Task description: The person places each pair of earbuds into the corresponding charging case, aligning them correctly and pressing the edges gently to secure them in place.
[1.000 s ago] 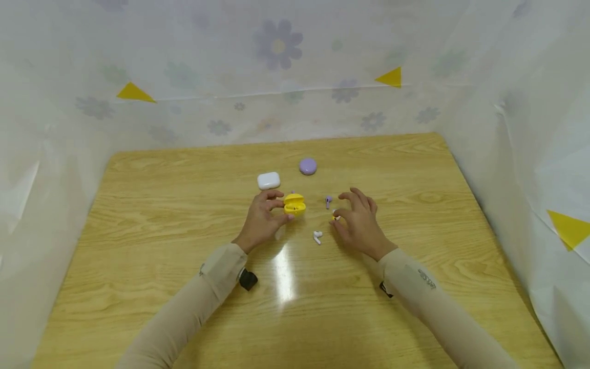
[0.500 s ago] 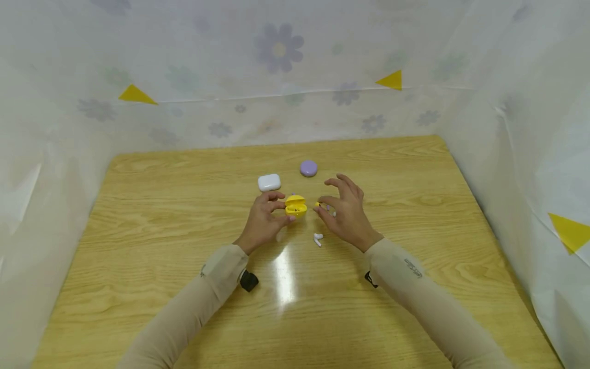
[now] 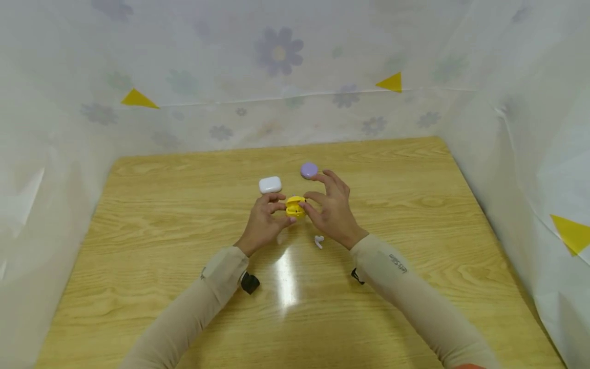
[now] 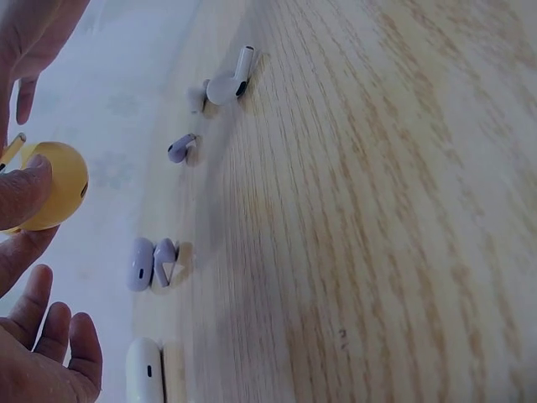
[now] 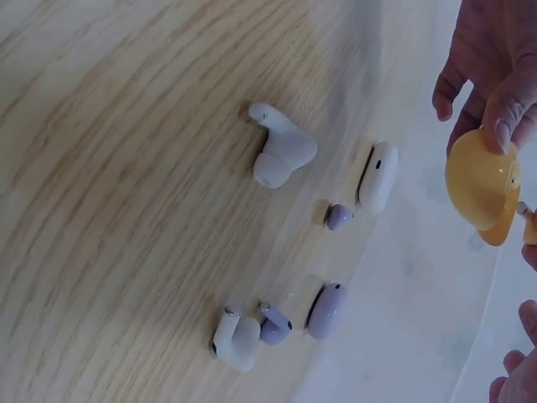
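My left hand [image 3: 262,223] holds a yellow earbud case [image 3: 292,211] by its side, between thumb and fingers, above the table. Its lid stands raised. In the right wrist view the case [image 5: 478,180] shows its rounded underside. My right hand [image 3: 335,211] pinches a yellow earbud [image 5: 529,230] between thumb and index finger, at the right side of the case's opening. The earbud's stem [image 4: 12,149] shows in the left wrist view. My right hand's other fingers are spread. Whether the earbud touches the case, and what lies inside, I cannot tell.
Behind the hands lie a closed white earbud case [image 3: 270,184] and a round purple case [image 3: 309,170]. White earbuds [image 5: 287,149] and purple earbuds [image 5: 274,325] lie loose on the wooden table [image 3: 184,205]. Patterned sheets enclose its back and sides.
My right hand has moved left from beside the loose earbuds to the yellow case, bringing the yellow earbud. My left hand keeps holding the case, nearly still.
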{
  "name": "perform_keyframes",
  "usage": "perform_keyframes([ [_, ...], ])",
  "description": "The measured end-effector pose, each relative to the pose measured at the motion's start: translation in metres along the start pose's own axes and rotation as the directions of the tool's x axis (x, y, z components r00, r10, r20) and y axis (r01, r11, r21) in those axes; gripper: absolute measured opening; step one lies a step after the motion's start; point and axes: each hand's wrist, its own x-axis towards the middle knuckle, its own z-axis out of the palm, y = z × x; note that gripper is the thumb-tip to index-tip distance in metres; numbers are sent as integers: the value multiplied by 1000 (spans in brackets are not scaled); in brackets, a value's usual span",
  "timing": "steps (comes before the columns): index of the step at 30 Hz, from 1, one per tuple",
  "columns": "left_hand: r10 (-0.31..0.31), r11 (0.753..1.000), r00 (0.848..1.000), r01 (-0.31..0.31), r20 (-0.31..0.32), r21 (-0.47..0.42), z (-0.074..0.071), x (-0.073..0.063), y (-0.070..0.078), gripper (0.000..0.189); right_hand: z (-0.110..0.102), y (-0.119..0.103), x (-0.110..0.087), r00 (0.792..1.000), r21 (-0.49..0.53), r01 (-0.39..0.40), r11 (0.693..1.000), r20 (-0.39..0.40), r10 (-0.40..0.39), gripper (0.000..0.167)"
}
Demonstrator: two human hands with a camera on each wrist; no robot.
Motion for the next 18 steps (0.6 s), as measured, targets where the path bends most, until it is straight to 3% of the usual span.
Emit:
perform_keyframes([
  [11,32,999,999,-33,-20,-24,1,0,0,21,8,-3,2,1000,8,-1,1000,-14,1,12],
  [18,14,1000,1000,-14,-13,-22,0,0,1,21,10,-6,4,1000,6,-3,1000,-25,4,13],
])
